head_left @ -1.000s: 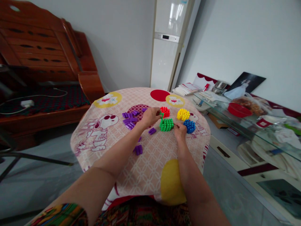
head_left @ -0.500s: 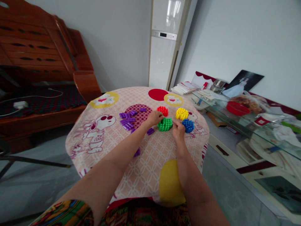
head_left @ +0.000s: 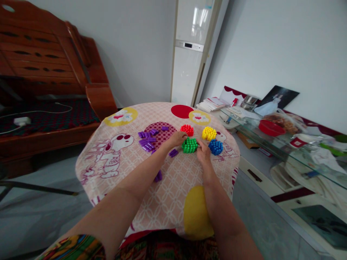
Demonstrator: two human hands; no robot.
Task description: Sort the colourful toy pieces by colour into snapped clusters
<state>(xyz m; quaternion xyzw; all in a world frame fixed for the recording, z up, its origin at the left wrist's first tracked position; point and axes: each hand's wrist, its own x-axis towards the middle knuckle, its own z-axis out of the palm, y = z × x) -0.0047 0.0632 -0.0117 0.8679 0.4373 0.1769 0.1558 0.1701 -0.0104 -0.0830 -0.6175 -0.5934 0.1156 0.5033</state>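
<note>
A cluster of green plastic pieces (head_left: 189,145), packed upright with knobby tops, stands on the table between my hands. My left hand (head_left: 177,138) curls at its upper left edge, fingers bent against it. From the right, my right hand (head_left: 203,151) has its thumb and fingers pressed to the cluster's side. The fingertips are too small to make out fully. Similar clusters are close by: a red one (head_left: 187,130) behind, a yellow one (head_left: 209,133) farther right, and a blue one (head_left: 216,147) beside my right hand. Purple pieces (head_left: 148,144) lie scattered left of my left hand.
A patterned cloth (head_left: 168,195) covers the round table. To the right is a glass-topped cabinet (head_left: 282,148) with papers, a red bowl (head_left: 271,128) and bags. A wooden bench (head_left: 48,122) stands left, and a tall white air conditioner (head_left: 187,68) at the back.
My right hand has shifted slightly left, closing in on the green cluster's right side. The green cluster looks more compact. My left hand stays at its upper left.
</note>
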